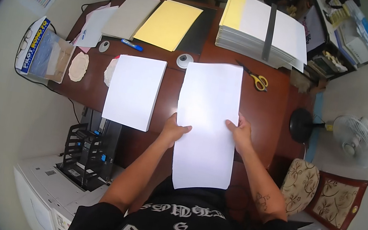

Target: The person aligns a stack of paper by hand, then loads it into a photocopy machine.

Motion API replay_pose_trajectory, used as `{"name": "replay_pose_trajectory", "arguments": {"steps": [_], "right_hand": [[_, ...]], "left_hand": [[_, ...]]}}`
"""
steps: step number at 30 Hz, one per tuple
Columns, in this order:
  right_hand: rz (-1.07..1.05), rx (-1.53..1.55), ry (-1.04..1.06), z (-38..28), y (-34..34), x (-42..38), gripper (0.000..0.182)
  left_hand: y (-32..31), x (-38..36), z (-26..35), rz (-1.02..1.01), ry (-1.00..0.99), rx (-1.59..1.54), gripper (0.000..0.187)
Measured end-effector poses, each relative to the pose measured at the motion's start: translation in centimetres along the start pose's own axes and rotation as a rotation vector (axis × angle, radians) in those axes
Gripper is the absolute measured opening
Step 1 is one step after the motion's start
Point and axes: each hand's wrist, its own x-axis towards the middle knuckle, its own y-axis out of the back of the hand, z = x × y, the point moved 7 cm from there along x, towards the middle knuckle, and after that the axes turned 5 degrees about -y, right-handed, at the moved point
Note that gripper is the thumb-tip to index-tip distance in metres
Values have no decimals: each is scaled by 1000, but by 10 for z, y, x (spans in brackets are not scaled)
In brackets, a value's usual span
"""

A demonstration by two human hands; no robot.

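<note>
A stack of white paper [211, 95] spans the space between my hands, its near end close to my shirt and its far end over the desk. My left hand [175, 131] grips the left edge, thumb on top and fingers hidden underneath. On the opposite edge my right hand [239, 134] holds on the same way, thumb pressed on the top sheet. Left of it, a thick ream of white paper [134, 89] lies on the brown desk [265, 113]. Just beyond the held paper are yellow-handled scissors [259, 82] and a round white tape roll [184, 61].
Yellow sheets [169, 24], a grey stack [131, 16] and a blue marker [131, 45] lie at the back left. A tall strapped paper pile [263, 27] stands at the back right. A fan [354, 136] and patterned chair [324, 198] are to the right, a printer [53, 191] to the left.
</note>
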Motion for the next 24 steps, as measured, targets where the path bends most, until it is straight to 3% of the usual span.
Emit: {"name": "replay_pose_trajectory", "arguments": {"steps": [3, 4, 7, 8, 11, 14, 18, 21, 24], "right_hand": [[20, -166, -230, 9, 4, -5, 46], [38, -236, -189, 7, 1, -7, 44], [120, -815, 241, -20, -20, -40, 40], [106, -943, 277, -17, -24, -48, 37], [120, -1108, 624, -7, -26, -50, 36], [106, -1107, 560, -9, -21, -36, 43], [76, -282, -89, 11, 16, 13, 53], [39, -292, -6, 17, 19, 22, 53], [-6, -568, -77, 9, 10, 17, 58]], "left_hand": [[1, 4, -1, -33, 94, -2, 46], [0, 8, 2, -36, 74, 33, 46], [2, 9, 0, -52, 110, 91, 45], [4, 9, 1, -71, 166, 72, 45], [4, 14, 0, -82, 182, 77, 46], [7, 24, -17, -118, 139, 99, 47], [3, 7, 5, -134, 41, 145, 44], [3, -9, 17, -105, 69, 150, 45], [3, -23, 18, -80, 151, 148, 47]]}}
